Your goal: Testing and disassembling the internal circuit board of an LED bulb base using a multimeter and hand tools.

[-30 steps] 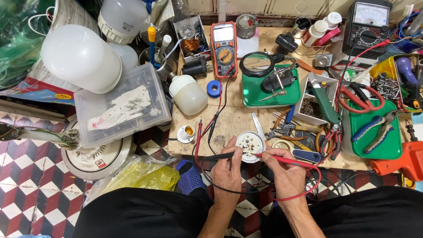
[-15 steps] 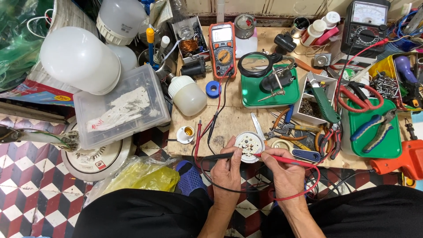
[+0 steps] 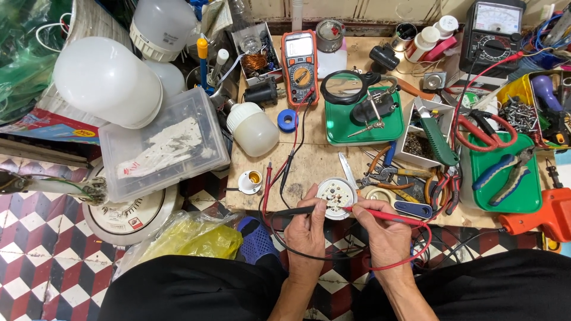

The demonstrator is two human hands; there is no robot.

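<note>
Both probe tips on the round board (image 3: 336, 196) are too small to tell.

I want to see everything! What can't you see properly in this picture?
Head view:
- Round white LED board: its tiny parts are too small to tell apart.
- Orange digital multimeter: screen too small to read.
- Left hand hides part of the black probe.
- Orange tool: cut off by the right edge.

Bright even light, sharp, soft shadows
</note>
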